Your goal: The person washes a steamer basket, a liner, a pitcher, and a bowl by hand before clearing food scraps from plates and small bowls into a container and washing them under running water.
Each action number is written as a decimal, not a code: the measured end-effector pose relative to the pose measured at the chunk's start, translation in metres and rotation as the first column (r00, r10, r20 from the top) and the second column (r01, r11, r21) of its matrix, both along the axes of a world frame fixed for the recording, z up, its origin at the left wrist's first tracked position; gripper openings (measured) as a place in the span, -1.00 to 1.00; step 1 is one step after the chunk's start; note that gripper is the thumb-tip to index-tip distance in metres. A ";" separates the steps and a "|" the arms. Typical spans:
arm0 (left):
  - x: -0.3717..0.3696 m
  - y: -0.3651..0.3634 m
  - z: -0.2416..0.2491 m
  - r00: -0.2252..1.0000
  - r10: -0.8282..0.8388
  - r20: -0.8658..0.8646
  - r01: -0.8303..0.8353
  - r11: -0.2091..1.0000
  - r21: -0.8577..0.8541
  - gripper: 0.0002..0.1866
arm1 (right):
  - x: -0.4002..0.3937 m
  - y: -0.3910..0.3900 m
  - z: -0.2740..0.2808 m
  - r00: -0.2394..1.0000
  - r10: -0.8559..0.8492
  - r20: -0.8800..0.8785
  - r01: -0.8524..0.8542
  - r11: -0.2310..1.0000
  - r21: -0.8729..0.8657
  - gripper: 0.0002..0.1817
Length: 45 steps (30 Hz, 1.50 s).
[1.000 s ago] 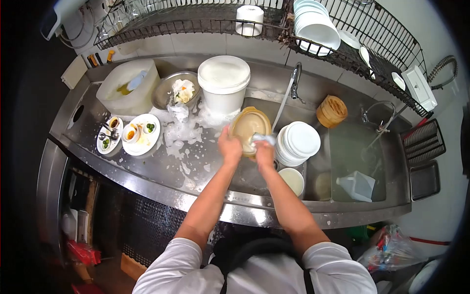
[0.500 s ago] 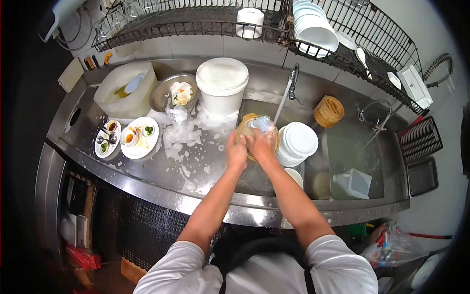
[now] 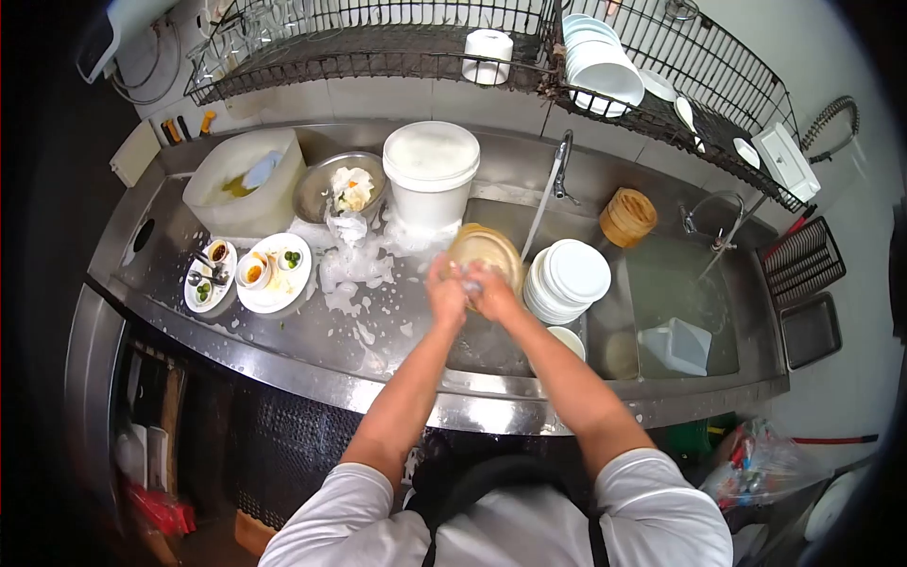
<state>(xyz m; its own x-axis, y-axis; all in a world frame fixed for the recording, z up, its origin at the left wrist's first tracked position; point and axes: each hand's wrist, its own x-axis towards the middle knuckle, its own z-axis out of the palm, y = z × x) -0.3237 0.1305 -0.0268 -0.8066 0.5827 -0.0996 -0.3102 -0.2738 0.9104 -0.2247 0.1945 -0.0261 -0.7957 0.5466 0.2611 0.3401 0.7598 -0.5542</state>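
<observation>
Over the left sink edge, in the head view, I hold a round, tan bamboo steamer basket (image 3: 487, 248), smeared by motion. My left hand (image 3: 446, 291) is closed on its near left rim. Close beside it, my right hand (image 3: 491, 291) is curled at the near rim around a pale, blurred scrubbing cloth, mostly hidden by the fingers. Just right of the basket stands a stack of white plates (image 3: 567, 279). Behind it, water runs from the tap (image 3: 563, 165) into the sink.
A white lidded bucket (image 3: 430, 180), a metal bowl (image 3: 307, 189) of scraps and a plastic tub (image 3: 203, 194) line the back. Used white plates (image 3: 274, 298) lie left on the sudsy counter. Another bamboo steamer (image 3: 627, 219) and a water-filled sink (image 3: 685, 302) are at right.
The right hand and cloth have come from inside the basket toward its near rim, closer to the left hand. The basket has tilted and shifted slightly left.
</observation>
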 end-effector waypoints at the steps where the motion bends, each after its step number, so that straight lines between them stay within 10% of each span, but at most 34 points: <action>1: -0.008 -0.001 -0.005 0.999 0.031 -0.007 -0.031 0.999 0.015 -0.55 | 0.010 0.002 -0.002 0.991 0.061 0.117 -0.056 0.997 -0.044 -0.60; 4: 0.000 -0.002 -0.014 0.974 0.005 -0.225 -0.033 0.992 -0.125 -0.55 | 0.007 0.012 -0.001 0.992 -0.128 0.007 0.123 0.967 0.224 -0.66; 5: 0.010 0.000 -0.015 0.969 0.036 -0.245 -0.084 0.978 -0.190 -0.55 | -0.011 0.008 -0.002 0.939 -0.268 -0.216 0.226 0.954 -0.199 -0.68; 8: 0.003 -0.004 0.016 0.989 0.035 0.142 -0.023 0.996 -0.084 -0.56 | -0.023 -0.001 -0.001 0.996 -0.067 0.060 0.074 0.989 -0.132 -0.65; 12: -0.019 -0.004 -0.023 0.979 0.059 -0.195 -0.098 0.975 -0.197 -0.55 | 0.017 -0.007 0.040 0.905 -0.225 0.361 0.036 0.886 0.462 -0.59; 15: -0.006 0.001 -0.004 0.992 0.116 -0.058 -0.117 0.993 -0.008 -0.55 | 0.020 0.025 0.043 0.954 -0.298 -0.037 0.277 0.826 0.491 -0.61; 22: 0.013 0.004 0.028 0.970 0.199 0.142 -0.218 0.967 0.134 -0.54 | 0.007 -0.056 0.019 0.688 -0.712 -0.137 0.623 0.677 -0.392 -0.52; 28: 0.041 0.001 0.000 0.978 0.180 -0.108 -0.173 0.982 0.072 -0.33 | 0.031 -0.026 0.060 0.712 -0.690 -0.127 0.638 0.713 -0.292 -0.44; 34: 0.053 0.014 0.027 0.980 0.189 -0.059 -0.192 0.980 -0.046 -0.29 | -0.003 -0.027 -0.009 0.452 -0.859 -0.241 0.641 0.501 -0.581 -0.36; 42: 0.054 0.018 0.019 0.949 0.026 -0.315 -0.057 0.994 -0.088 -0.34 | 0.053 0.075 0.044 0.886 -0.403 -0.231 0.438 0.891 0.124 -0.53; 45: 0.061 0.044 0.019 0.975 0.155 -0.162 -0.165 0.985 -0.048 -0.37 | 0.036 0.063 0.040 0.662 -0.690 -0.292 0.647 0.723 -0.242 -0.49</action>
